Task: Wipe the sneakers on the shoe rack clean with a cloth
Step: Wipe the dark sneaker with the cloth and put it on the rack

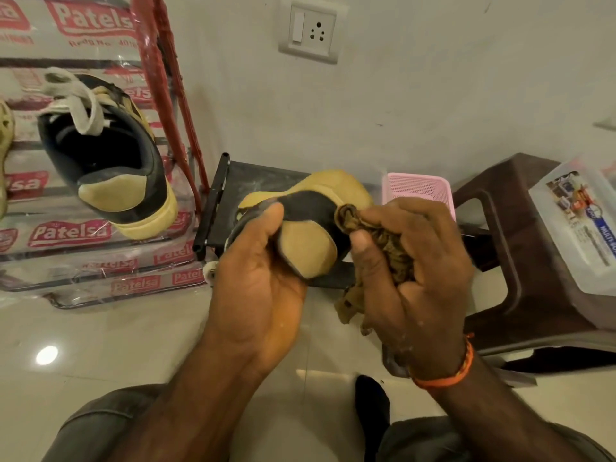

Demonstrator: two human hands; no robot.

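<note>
Right hand (416, 261) presses cloth (346, 213) against sneaker (310, 208).

wall (433, 78): pale, socket plate (312, 30) | floor (100, 345): glossy tiles | brown stool (520, 235) right

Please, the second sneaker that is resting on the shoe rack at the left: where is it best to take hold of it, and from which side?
Probably by the heel. The sneaker on the rack lies with its tan heel patch and open collar turned toward the person, laces away. A hand coming from the front could pinch the collar rim, thumb inside. Both hands are busy now: left hand grips the other sneaker, right hand the cloth.
</note>
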